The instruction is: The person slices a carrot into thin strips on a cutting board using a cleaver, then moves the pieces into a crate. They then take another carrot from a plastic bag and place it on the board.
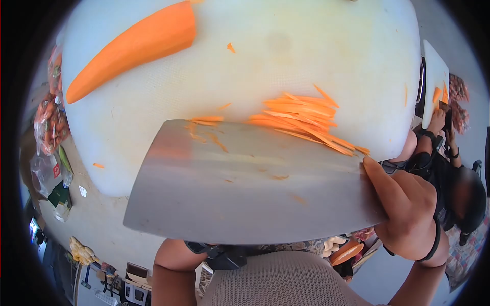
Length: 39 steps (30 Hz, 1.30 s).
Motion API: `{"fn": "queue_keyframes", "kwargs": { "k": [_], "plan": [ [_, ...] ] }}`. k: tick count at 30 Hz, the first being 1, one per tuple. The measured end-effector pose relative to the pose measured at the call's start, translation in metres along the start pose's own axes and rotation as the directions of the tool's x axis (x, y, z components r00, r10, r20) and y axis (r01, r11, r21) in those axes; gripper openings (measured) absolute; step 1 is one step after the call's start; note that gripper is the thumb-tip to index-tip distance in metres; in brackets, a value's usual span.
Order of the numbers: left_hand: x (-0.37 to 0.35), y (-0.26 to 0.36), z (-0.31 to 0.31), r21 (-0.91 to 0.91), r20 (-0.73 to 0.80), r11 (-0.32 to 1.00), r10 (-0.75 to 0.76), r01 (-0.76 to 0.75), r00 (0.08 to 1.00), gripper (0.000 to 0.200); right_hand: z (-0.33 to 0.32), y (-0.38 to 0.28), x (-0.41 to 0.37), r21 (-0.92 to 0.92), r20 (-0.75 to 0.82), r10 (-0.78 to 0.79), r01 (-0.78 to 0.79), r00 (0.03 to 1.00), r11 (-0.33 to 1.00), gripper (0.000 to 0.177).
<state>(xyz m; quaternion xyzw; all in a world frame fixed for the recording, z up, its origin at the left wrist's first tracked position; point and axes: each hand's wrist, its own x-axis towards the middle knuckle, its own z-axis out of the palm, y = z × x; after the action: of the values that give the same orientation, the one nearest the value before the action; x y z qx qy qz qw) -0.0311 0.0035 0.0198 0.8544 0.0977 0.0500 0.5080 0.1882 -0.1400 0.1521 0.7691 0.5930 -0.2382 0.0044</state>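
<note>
My right hand point(408, 209) is wrapped round the handle end of a wide cleaver point(255, 188), with the index finger along the blade's edge. The broad blade lies across the near side of a white cutting board point(326, 51), and small orange scraps cling to it. Just beyond the blade is a pile of thin carrot strips point(301, 112); a few more sit at its left corner. A large peeled carrot piece point(138, 51), cut flat at one end, rests at the board's upper left. My left forearm point(176, 270) shows at the bottom, its hand hidden behind the blade.
Bags of carrots point(51, 125) and a plastic bag point(46, 173) stand left of the board. On the right, another person point(449, 183) works with a knife at a second cutting board point(433, 81). Boxes point(137, 283) are at lower left.
</note>
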Motion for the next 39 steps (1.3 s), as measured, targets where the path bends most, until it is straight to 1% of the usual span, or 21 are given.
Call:
{"fn": "queue_keyframes", "kwargs": {
  "k": [1, 3, 7, 9, 19, 22, 25, 28, 29, 31, 32, 33, 34, 35, 37, 38, 39],
  "plan": [
    [0.0, 0.0, 0.0, -0.02, 0.003, 1.0, -0.011, 0.012, 1.0, 0.028, 0.001, 0.001, -0.001, 0.001, -0.001, -0.001, 0.001, 1.0, 1.0, 0.069],
    [0.0, 0.001, 0.001, -0.048, 0.004, 0.999, -0.024, 0.024, 1.0, 0.028, 0.004, 0.002, -0.004, -0.014, -0.079, -0.019, 0.018, 0.997, 1.0, 0.056],
    [-0.001, 0.002, 0.003, -0.077, 0.01, 0.997, -0.031, 0.031, 0.999, 0.028, 0.002, 0.0, -0.005, -0.001, -0.064, 0.001, -0.001, 0.998, 1.0, 0.054],
    [-0.001, 0.002, 0.003, -0.083, 0.009, 0.996, -0.034, 0.035, 0.999, 0.028, 0.003, 0.002, -0.005, -0.023, -0.069, -0.011, 0.01, 0.998, 1.0, 0.052],
    [-0.002, 0.001, 0.004, -0.098, -0.008, 0.995, -0.039, 0.038, 0.999, 0.029, -0.001, 0.001, -0.001, -0.029, -0.017, -0.005, 0.004, 1.0, 1.0, 0.053],
    [-0.003, 0.001, 0.002, -0.066, -0.012, 0.998, -0.021, 0.02, 1.0, 0.029, -0.003, 0.002, 0.003, -0.027, 0.007, -0.014, 0.014, 1.0, 1.0, 0.051],
    [-0.001, 0.001, 0.001, 0.021, -0.028, 0.999, 0.027, -0.026, 0.999, 0.03, -0.002, 0.0, 0.008, -0.016, 0.02, 0.003, -0.002, 1.0, 1.0, 0.049],
    [0.01, 0.004, 0.001, 0.229, -0.073, 0.966, 0.136, -0.116, 0.988, 0.03, 0.003, 0.0, 0.01, -0.037, 0.005, 0.001, 0.0, 1.0, 0.999, 0.047],
    [0.017, 0.006, 0.001, 0.337, -0.088, 0.928, 0.196, -0.155, 0.977, 0.031, 0.007, 0.0, 0.014, -0.036, -0.006, 0.0, 0.0, 1.0, 0.999, 0.045],
    [0.028, 0.007, 0.004, 0.457, -0.126, 0.868, 0.277, -0.192, 0.952, 0.031, 0.015, 0.001, 0.022, -0.037, -0.025, 0.007, -0.008, 1.0, 0.999, 0.043],
    [0.032, 0.006, 0.005, 0.459, -0.125, 0.867, 0.281, -0.195, 0.952, 0.031, 0.019, 0.004, 0.027, -0.035, -0.036, -0.008, 0.007, 0.999, 0.999, 0.039],
    [0.037, 0.005, 0.006, 0.24, -0.219, 0.958, 0.212, -0.159, 0.952, 0.028, 0.021, 0.004, 0.03, -0.033, -0.047, -0.027, 0.025, 0.999, 0.999, 0.036],
    [0.039, 0.003, 0.007, 0.004, -0.295, 0.992, 0.122, -0.127, 0.948, 0.026, 0.02, 0.001, 0.03, 0.006, 0.012, 0.022, -0.022, 1.0, 1.0, 0.064],
    [0.038, 0.004, 0.008, 0.01, -0.296, 0.992, 0.124, -0.126, 0.947, 0.026, 0.022, 0.0, 0.03, 0.007, 0.007, 0.018, -0.018, 1.0, 1.0, 0.064],
    [0.037, 0.004, 0.008, 0.31, -0.278, 0.935, 0.26, -0.17, 0.925, 0.023, 0.026, 0.0, 0.031, 0.05, -0.017, 0.014, -0.013, 1.0, 0.999, 0.063],
    [0.038, 0.003, 0.008, 0.314, -0.279, 0.934, 0.264, -0.172, 0.923, 0.023, 0.025, 0.001, 0.031, 0.048, -0.022, 0.012, -0.011, 1.0, 0.999, 0.063],
    [0.041, 0.001, 0.008, 0.255, -0.289, 0.95, 0.252, -0.18, 0.923, 0.022, 0.025, 0.001, 0.031, 0.038, -0.038, -0.008, 0.01, 0.999, 0.999, 0.064]
  ]
}}
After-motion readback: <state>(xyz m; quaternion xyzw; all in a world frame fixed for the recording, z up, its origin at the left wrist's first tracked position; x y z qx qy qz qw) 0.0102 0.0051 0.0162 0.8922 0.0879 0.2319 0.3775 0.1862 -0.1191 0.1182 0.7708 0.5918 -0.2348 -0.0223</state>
